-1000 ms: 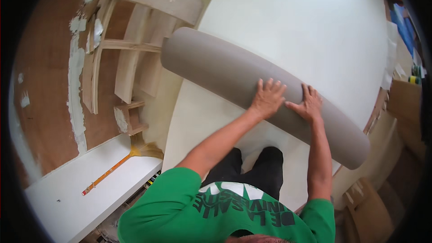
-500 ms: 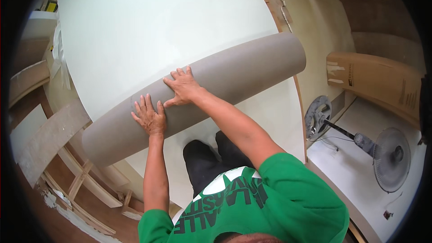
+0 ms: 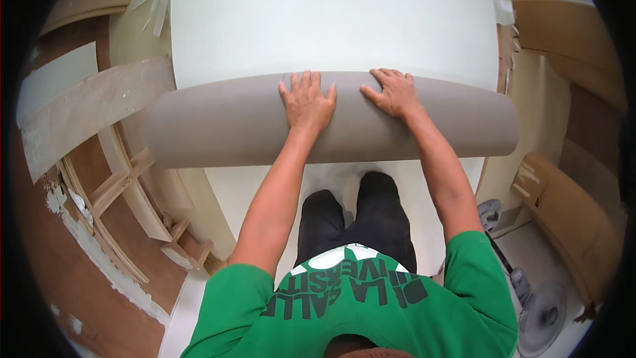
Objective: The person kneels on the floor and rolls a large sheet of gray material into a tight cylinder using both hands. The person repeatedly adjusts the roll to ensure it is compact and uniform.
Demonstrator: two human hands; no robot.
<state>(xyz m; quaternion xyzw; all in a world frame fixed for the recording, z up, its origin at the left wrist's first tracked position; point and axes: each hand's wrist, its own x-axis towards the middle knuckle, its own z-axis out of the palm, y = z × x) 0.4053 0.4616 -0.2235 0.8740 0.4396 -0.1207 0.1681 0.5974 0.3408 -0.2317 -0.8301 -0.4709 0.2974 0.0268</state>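
A: Where is the grey roll?
B: Crosswise on the white sheet.
A: Finger state?
B: Your left hand rests on the roll, fingers spread; your right hand likewise, thumb apart.

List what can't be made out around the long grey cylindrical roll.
Head view:
Roll: inside, hidden by outer layer.
Bare left hand, bare right hand: palms, hidden by hand backs.
Flat white sheet: far end, cut off by top edge.
Black trousers: waist, under green shirt.
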